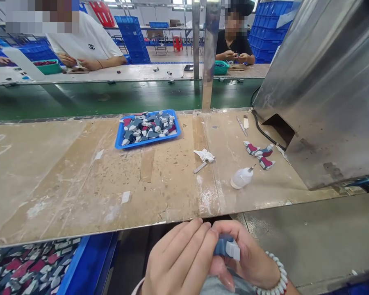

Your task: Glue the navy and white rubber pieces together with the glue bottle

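Note:
A small blue-grey piece with a white end (226, 248) is held over my lap, just in front of the bench edge. My right hand (249, 254), with a beaded bracelet at the wrist, is curled around it with the thumb below. From the other side, my left hand (181, 258) closes over the piece with its fingers together; its fingertips hide part of it. On the bench ahead stands a white squeeze bottle (242, 178) with a thin needle tip, tilted to the right. Several similar blue-grey, red and white pieces (260, 154) lie beyond it.
A blue tray (117, 141) of pieces sits on the bench (169, 188). A crumpled white tissue (205, 155) and thin metal strips lie nearby. Below left is a blue bin (76, 266) of pieces. A metal housing (326, 102) bounds the right. Two people work across the green conveyor (135, 97).

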`<state>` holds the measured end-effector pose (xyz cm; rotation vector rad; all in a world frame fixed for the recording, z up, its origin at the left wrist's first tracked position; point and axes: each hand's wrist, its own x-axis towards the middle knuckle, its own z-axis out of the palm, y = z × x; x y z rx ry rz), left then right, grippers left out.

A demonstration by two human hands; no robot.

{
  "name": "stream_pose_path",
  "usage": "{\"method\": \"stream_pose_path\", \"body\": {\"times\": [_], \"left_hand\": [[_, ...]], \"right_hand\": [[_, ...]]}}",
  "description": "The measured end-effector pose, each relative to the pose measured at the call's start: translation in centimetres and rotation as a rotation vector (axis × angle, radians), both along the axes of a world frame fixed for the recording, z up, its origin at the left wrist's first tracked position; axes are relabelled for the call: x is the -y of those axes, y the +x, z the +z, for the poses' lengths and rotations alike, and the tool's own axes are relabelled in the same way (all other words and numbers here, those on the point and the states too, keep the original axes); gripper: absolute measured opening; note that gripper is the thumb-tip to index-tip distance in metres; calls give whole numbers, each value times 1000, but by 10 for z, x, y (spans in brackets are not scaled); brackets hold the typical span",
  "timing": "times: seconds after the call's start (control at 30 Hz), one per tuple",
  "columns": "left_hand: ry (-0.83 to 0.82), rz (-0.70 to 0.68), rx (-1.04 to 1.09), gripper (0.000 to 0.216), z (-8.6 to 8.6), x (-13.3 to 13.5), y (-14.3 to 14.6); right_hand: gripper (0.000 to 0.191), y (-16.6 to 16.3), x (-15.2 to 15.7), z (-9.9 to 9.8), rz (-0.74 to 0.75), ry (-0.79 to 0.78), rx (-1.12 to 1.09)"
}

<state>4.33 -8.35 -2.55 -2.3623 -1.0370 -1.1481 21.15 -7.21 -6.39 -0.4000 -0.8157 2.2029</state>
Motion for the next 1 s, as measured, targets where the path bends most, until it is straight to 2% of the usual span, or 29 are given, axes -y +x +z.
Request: {"method": "stream_pose_path", "body": {"times": [0.13,0.3,0.5,0.6,0.77,1.0], "left_hand": [[2,-36,-13,22,3,2,1],[-45,-102,58,21,9,0,4],[-448,-383,372,42,21,-10,2],[-575,-476,402,35,21,-11,3],[-573,-467,335,24,18,-9,5],[-599,-441,414,17,15,-6,11]], "right_hand": [[58,4,-3,-2,52,-15,-70],[64,11,0,6,19,28,95],[73,8,1,15,7,103,257],[76,6,-3,16,63,129,269],[75,6,-6,12,103,126,316],[74,1,-9,13,53,129,337]]}}
